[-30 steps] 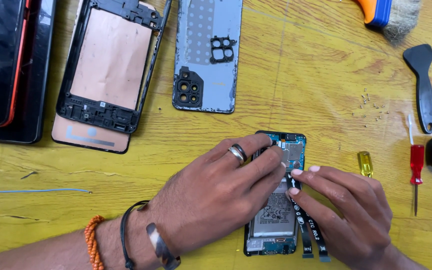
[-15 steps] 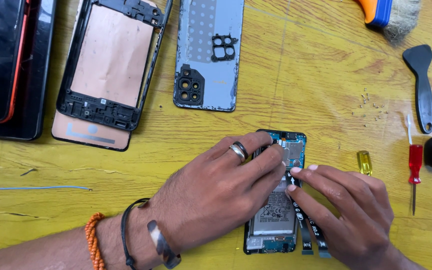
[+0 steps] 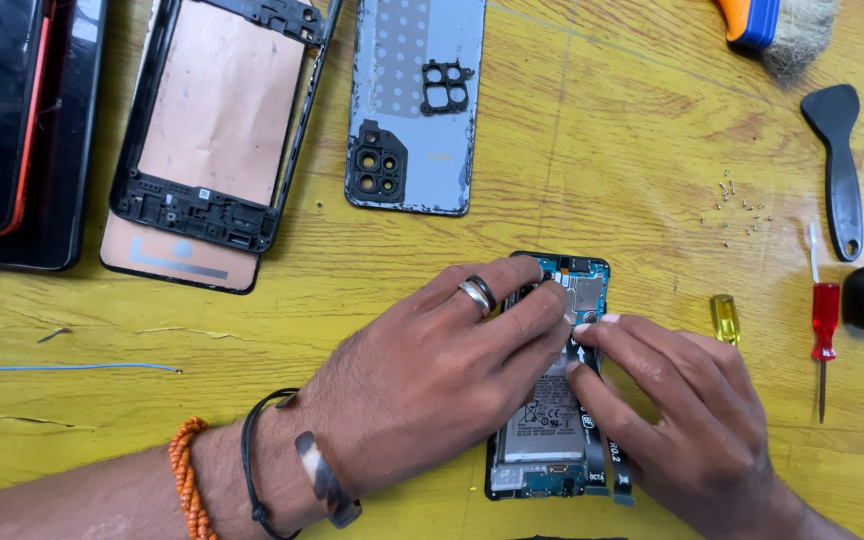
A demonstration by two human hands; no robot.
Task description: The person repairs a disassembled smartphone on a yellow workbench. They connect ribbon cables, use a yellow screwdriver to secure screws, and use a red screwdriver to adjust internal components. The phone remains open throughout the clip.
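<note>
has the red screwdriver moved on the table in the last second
No. The red screwdriver lies in the same spot, just right of the small yellow handle and below the black scraper, as before.

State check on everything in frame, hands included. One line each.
Opened phone with exposed battery and circuit board: back off, flat on the yellow wooden table.
Left hand: pressing on the phone.
Right hand: fingertips on the flat cables.
Grey rear cover: detached, inside up.
Black mid-frame: detached.
Red-handled screwdriver: lying untouched.
Tiny screws: loose, scattered.
</note>
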